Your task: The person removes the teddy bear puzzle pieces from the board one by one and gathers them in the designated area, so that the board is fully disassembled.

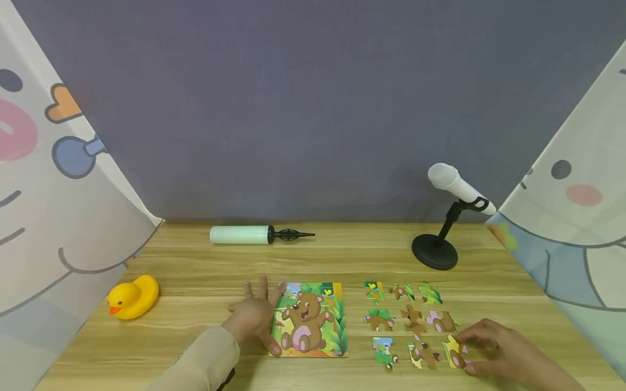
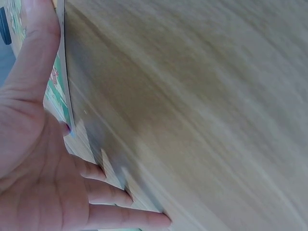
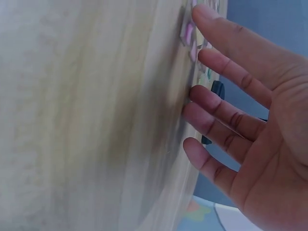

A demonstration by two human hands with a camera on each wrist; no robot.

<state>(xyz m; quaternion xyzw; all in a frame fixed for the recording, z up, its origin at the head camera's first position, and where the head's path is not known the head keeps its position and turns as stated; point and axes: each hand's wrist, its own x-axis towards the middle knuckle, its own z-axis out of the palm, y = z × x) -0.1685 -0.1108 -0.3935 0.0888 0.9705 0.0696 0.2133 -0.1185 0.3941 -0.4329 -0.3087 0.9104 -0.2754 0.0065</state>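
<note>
My left hand (image 1: pixel 254 315) lies spread beside a bear picture board (image 1: pixel 308 320), its thumb and index finger at the board's left side. In the left wrist view the thumb (image 2: pixel 41 53) overlaps the board's edge. Several loose jigsaw pieces (image 1: pixel 413 320) lie in rows to the right of the board. With thumb and index finger at opposite sides, my right hand (image 1: pixel 504 347) pinches the yellow-and-brown puzzle piece (image 1: pixel 452 353) at the near right corner. The right wrist view shows that piece (image 3: pixel 187 31) by the thumb tip, the other fingers loosely bent.
A yellow rubber duck (image 1: pixel 134 297) sits on the left of the wooden table (image 1: pixel 186 277). Along the back lies a pale hand pump (image 1: pixel 242 234) with a black nozzle. A white microphone (image 1: pixel 459 184) on a black stand (image 1: pixel 435 251) stands at the back right. Cartoon-printed panels flank both sides.
</note>
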